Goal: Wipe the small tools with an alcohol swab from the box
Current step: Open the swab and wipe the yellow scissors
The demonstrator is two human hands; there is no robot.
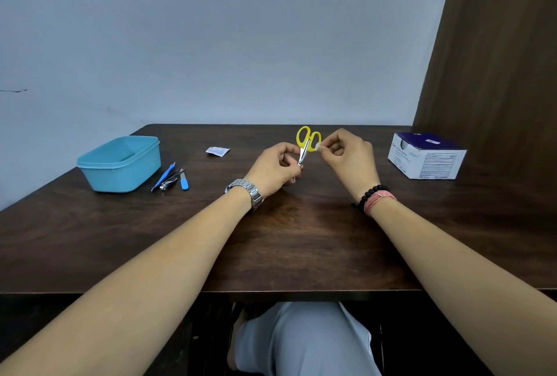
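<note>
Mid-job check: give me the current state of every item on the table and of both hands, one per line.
Scissors: blades closed, held off the table, handles up.
Swab: pressed against a yellow handle.
Left hand: grips the blades.
Right hand: pinches the swab.
Swab box: on the table, at right.
Blue tub: lidless.
Wrapper: lying flat.
Small tools: beside the tub, untouched.

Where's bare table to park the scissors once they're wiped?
Widest bare patch: near the table's front edge, between the forearms below the left hand and right hand. Also bare: between the right hand and swab box, and between the torn wrapper and the hands. Crowded: beside the blue tub, where the small tools lie bunched.
</note>
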